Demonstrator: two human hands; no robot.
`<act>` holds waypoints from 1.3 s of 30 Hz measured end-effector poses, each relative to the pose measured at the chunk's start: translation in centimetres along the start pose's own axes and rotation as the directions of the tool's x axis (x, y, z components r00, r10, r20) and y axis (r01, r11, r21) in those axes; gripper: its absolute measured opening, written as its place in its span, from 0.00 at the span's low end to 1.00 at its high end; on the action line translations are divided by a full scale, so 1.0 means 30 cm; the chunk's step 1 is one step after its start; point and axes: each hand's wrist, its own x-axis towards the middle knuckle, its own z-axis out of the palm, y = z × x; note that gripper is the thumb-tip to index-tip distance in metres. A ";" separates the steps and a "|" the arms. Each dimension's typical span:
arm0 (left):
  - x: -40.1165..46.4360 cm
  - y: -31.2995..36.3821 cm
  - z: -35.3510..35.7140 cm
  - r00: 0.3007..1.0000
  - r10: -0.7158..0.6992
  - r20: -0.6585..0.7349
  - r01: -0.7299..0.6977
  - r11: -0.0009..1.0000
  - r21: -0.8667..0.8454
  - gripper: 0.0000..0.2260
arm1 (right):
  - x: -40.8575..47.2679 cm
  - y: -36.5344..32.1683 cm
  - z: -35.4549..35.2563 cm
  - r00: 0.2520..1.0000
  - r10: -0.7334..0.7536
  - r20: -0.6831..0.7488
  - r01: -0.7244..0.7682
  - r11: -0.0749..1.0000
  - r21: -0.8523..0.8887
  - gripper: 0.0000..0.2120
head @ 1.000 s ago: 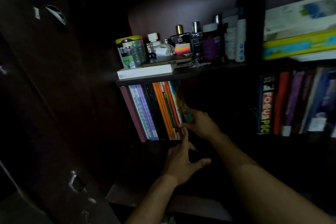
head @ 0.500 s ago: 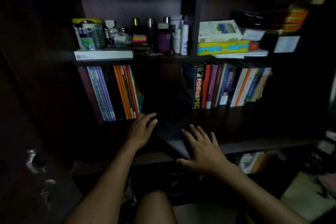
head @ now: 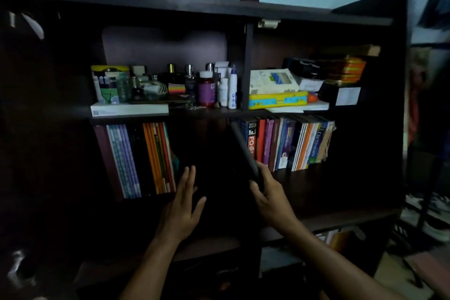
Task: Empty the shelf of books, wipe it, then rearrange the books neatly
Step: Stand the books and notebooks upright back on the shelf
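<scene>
Dark wooden shelf [head: 328,185] standing dimly lit, rows of books sitting upright to either side of the grip, right hand [head: 270,196] gripping a dark tilted book [head: 243,151] by its lower edge, left hand [head: 181,212] hovering just left, fingers spread, grasping nothing

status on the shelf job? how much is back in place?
Looks like late rearranging, though whether it was wiped can't be told. Done: one row of books stands upright at left, another row at right. In hand: the right hand grips a dark book, tilted, in the gap between them; the left hand is open beside it. Left: stand that book up and close the gap.
</scene>
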 end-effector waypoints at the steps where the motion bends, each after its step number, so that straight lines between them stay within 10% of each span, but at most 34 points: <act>1: -0.001 -0.011 0.005 0.997 -0.042 0.070 0.038 0.998 0.047 0.35 | -0.001 0.023 0.014 0.998 0.030 -0.061 -0.025 0.997 0.078 0.18; 6: 0.025 -0.054 0.029 0.957 -0.163 0.239 0.120 0.975 0.185 0.34 | 0.010 0.118 0.104 0.960 0.185 -0.211 -0.168 0.981 0.094 0.22; 19: 0.043 -0.060 0.046 0.918 -0.301 0.259 0.163 0.881 0.445 0.24 | 0.255 0.228 0.200 0.976 0.018 -0.219 -0.040 0.994 -0.099 0.16; 39: 0.054 -0.080 0.070 0.980 -0.135 0.148 0.032 0.834 0.551 0.13 | 0.400 0.374 0.263 0.904 0.346 -0.250 -0.326 0.938 0.119 0.16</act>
